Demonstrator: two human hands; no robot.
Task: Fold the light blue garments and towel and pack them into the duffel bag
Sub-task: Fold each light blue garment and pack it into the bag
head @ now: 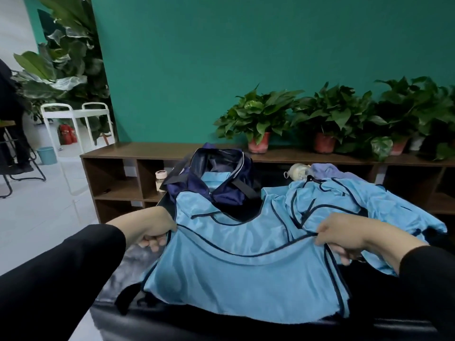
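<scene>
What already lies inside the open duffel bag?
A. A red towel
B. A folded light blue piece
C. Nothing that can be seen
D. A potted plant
B: through the open top of the navy duffel bag, a folded light blue piece shows inside.

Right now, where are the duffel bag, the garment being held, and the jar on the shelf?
duffel bag (222, 193): head view, dark blue front panel.
garment (236, 279): head view, middle of the cloth.
jar (161, 179): head view, its body.

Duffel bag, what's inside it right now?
The duffel bag is unzipped, and one folded light blue piece lies inside. Anything beneath it, and the rest of the interior, is hidden by the bag's dark walls.
</scene>
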